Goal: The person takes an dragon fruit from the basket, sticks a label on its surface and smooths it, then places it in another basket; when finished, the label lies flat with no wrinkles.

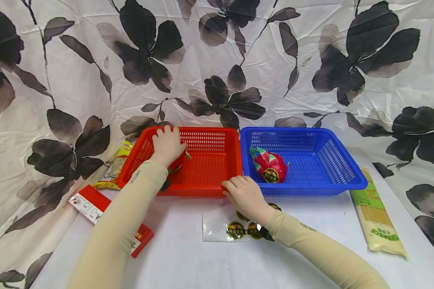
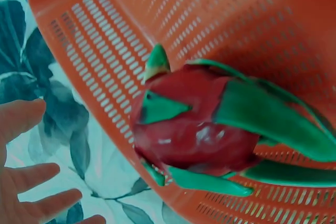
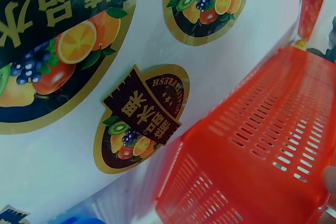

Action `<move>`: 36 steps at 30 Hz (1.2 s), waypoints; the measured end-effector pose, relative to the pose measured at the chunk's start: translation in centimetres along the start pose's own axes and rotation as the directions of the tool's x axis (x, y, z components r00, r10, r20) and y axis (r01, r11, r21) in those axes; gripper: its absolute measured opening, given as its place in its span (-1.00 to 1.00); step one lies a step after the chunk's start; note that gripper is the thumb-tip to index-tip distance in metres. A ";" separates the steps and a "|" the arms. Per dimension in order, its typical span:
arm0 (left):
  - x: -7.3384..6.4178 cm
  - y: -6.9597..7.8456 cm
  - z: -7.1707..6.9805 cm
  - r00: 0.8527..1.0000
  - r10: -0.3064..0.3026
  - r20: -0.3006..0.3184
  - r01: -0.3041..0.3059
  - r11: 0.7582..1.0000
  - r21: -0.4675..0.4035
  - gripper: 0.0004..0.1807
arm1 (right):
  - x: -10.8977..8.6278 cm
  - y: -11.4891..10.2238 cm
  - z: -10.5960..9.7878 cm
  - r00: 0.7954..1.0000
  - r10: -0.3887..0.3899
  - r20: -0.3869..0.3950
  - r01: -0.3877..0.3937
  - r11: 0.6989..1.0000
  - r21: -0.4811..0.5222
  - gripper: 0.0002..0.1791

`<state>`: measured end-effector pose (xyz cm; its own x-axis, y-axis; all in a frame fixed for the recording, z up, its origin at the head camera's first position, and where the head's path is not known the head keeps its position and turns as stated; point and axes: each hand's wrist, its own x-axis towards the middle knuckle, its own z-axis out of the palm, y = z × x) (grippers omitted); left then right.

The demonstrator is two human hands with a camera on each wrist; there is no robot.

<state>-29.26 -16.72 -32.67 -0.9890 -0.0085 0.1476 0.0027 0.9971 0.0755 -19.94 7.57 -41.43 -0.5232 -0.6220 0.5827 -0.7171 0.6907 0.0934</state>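
Observation:
My left hand [image 1: 167,145] reaches over the left end of the red plastic basket [image 1: 211,166], its fingers spread. Below it a dragon fruit [image 2: 194,129] with green leaf tips lies in the basket; the left wrist view shows the fingers apart from it. With its fingers over the front rim near the right corner, my right hand [image 1: 246,196] grips the red basket. Beneath that wrist lies a clear sheet [image 1: 215,230] of fruit stickers [image 3: 139,121]. In the blue basket [image 1: 304,164] sits a second dragon fruit [image 1: 273,160], bearing a round black-and-gold sticker.
The baskets stand side by side at the back of the white table [image 1: 188,265]. Left of them lie a yellow snack bag [image 1: 113,168] and a red-and-white box [image 1: 92,204], partly behind my left arm. A flat yellow-green packet [image 1: 377,216] lies at the right.

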 end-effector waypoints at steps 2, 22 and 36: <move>0.6 0.1 0.0 1.000 -0.008 0.010 0.008 1.000 0.007 -0.36 | -0.1 0.0 0.1 1.000 0.002 0.001 -0.002 1.000 -0.002 -0.82; 3.3 -0.4 2.3 0.980 -0.112 0.166 0.108 0.994 0.036 -0.28 | -0.1 0.0 0.1 1.000 0.020 -0.004 -0.020 1.000 -0.004 -0.80; 3.9 -1.2 4.5 0.943 -0.180 0.281 0.192 0.981 -0.014 -0.02 | -0.1 0.3 0.3 1.000 0.005 -0.008 -0.005 1.000 -0.020 -0.82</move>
<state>-33.80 -17.62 -36.61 -0.9743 -0.1666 -0.1516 -0.1850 0.9758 0.1163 -20.21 7.68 -41.65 -0.5232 -0.6154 0.5896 -0.7051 0.7011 0.1061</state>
